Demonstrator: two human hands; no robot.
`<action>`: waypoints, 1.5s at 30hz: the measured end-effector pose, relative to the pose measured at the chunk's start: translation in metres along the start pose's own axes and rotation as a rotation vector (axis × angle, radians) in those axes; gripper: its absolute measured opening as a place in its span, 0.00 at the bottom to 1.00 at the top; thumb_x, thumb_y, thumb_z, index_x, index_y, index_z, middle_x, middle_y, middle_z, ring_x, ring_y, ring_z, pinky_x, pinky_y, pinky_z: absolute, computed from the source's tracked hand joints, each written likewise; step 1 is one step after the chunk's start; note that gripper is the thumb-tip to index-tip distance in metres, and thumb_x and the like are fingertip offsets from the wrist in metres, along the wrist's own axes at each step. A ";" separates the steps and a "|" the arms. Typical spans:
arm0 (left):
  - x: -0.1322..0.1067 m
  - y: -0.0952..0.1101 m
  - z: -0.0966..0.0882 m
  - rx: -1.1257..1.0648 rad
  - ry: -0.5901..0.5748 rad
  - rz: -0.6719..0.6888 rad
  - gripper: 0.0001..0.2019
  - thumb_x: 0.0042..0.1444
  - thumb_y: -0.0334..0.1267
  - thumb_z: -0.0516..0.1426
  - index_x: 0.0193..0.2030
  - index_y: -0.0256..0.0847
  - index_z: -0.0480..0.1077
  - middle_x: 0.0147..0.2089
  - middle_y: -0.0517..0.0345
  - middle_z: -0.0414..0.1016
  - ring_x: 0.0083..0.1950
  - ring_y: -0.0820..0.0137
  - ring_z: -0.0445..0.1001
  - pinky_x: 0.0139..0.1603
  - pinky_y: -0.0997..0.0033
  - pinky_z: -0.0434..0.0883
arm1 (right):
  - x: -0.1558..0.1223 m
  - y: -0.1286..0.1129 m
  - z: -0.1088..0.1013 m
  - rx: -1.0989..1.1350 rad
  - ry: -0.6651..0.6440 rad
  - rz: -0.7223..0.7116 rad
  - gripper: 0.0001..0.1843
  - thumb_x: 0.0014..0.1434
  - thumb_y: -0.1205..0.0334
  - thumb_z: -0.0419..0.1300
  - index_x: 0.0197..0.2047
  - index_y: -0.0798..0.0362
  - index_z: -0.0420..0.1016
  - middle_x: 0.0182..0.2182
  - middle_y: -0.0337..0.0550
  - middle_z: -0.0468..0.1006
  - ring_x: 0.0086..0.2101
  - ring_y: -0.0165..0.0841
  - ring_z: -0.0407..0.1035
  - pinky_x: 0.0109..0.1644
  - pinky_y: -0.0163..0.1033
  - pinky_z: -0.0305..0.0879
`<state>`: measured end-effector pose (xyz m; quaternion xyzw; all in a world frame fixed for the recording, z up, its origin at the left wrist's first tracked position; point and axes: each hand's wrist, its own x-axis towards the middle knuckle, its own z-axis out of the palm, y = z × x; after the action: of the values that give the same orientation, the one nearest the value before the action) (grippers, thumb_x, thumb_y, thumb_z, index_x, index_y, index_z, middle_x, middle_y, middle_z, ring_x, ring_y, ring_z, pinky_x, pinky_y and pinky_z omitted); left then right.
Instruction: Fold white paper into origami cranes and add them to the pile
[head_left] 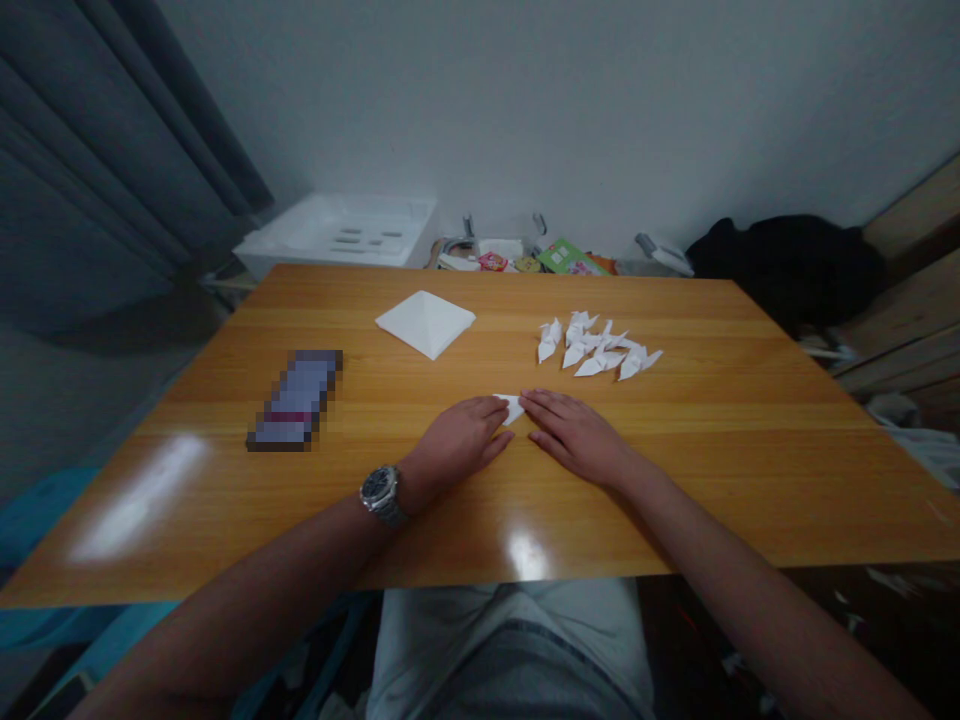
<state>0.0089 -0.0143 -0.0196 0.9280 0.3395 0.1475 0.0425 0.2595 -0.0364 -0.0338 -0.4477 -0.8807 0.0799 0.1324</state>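
Note:
A small folded piece of white paper (513, 409) lies on the wooden table, partly covered by my fingers. My left hand (466, 432) presses on its left side with the fingers stretched out and the thumb apart. From the other side, my right hand (568, 432) rests flat, its fingertips at the paper's right edge. Several folded white paper cranes (596, 347) sit in a cluster beyond my right hand. Farther back on the left is a diamond-shaped stack of white paper (427, 322).
A phone (296, 400), pixelated, lies on the table (660, 520) at the left. Behind the far edge stand a white plastic tray (345, 230) and a clear box holding packets and a green booklet (568, 256). Dark cloth (787, 265) is heaped at the back right.

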 end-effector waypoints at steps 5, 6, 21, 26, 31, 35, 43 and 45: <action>-0.001 0.001 -0.005 -0.045 -0.028 0.072 0.19 0.72 0.42 0.51 0.64 0.37 0.69 0.64 0.47 0.73 0.64 0.60 0.72 0.64 0.59 0.72 | 0.001 0.001 0.000 0.032 0.009 -0.001 0.28 0.73 0.52 0.51 0.73 0.48 0.60 0.69 0.51 0.65 0.68 0.44 0.59 0.69 0.59 0.60; -0.001 0.002 -0.005 -0.043 -0.029 0.075 0.19 0.72 0.42 0.51 0.64 0.38 0.69 0.64 0.47 0.73 0.65 0.60 0.72 0.64 0.58 0.71 | 0.001 0.001 0.000 0.047 0.016 0.000 0.28 0.73 0.53 0.51 0.72 0.47 0.60 0.69 0.51 0.65 0.67 0.44 0.60 0.69 0.59 0.60; -0.002 0.007 -0.001 -0.003 -0.082 0.040 0.20 0.72 0.41 0.50 0.64 0.33 0.68 0.64 0.44 0.72 0.66 0.56 0.70 0.65 0.57 0.72 | -0.006 0.013 -0.008 0.126 0.164 0.022 0.21 0.74 0.55 0.50 0.63 0.49 0.74 0.64 0.50 0.73 0.62 0.41 0.67 0.67 0.55 0.65; -0.003 0.006 0.002 0.006 -0.073 0.057 0.20 0.73 0.42 0.49 0.64 0.31 0.68 0.64 0.42 0.72 0.66 0.56 0.70 0.64 0.57 0.72 | -0.005 0.011 -0.005 0.069 0.139 0.028 0.22 0.74 0.56 0.49 0.65 0.50 0.72 0.64 0.51 0.72 0.62 0.42 0.67 0.67 0.55 0.64; -0.002 0.006 0.004 0.009 -0.074 0.053 0.20 0.73 0.41 0.49 0.64 0.33 0.68 0.63 0.41 0.72 0.66 0.56 0.70 0.64 0.57 0.72 | -0.002 0.012 -0.004 0.093 0.160 0.051 0.22 0.74 0.58 0.47 0.65 0.50 0.72 0.62 0.50 0.75 0.61 0.43 0.69 0.66 0.56 0.65; -0.002 0.006 0.004 0.010 -0.071 0.051 0.19 0.72 0.41 0.50 0.63 0.33 0.68 0.63 0.42 0.72 0.66 0.56 0.70 0.64 0.57 0.72 | 0.000 0.014 -0.003 0.118 0.177 0.063 0.22 0.74 0.58 0.47 0.63 0.51 0.75 0.61 0.50 0.76 0.60 0.42 0.70 0.66 0.56 0.66; -0.002 0.006 0.007 0.018 -0.073 0.051 0.20 0.72 0.41 0.49 0.64 0.33 0.67 0.65 0.42 0.71 0.67 0.56 0.69 0.65 0.58 0.71 | -0.003 0.008 -0.007 0.066 0.135 0.027 0.24 0.73 0.54 0.50 0.68 0.49 0.68 0.66 0.51 0.70 0.64 0.43 0.65 0.67 0.56 0.63; -0.002 0.005 0.009 0.017 -0.062 0.061 0.21 0.72 0.41 0.49 0.65 0.33 0.66 0.65 0.41 0.70 0.68 0.55 0.69 0.65 0.57 0.71 | -0.003 0.003 -0.007 0.019 0.086 -0.020 0.26 0.72 0.53 0.52 0.70 0.47 0.65 0.68 0.51 0.66 0.66 0.45 0.62 0.68 0.58 0.62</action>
<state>0.0129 -0.0196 -0.0276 0.9424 0.3107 0.1169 0.0404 0.2657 -0.0368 -0.0289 -0.4408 -0.8777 0.0676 0.1753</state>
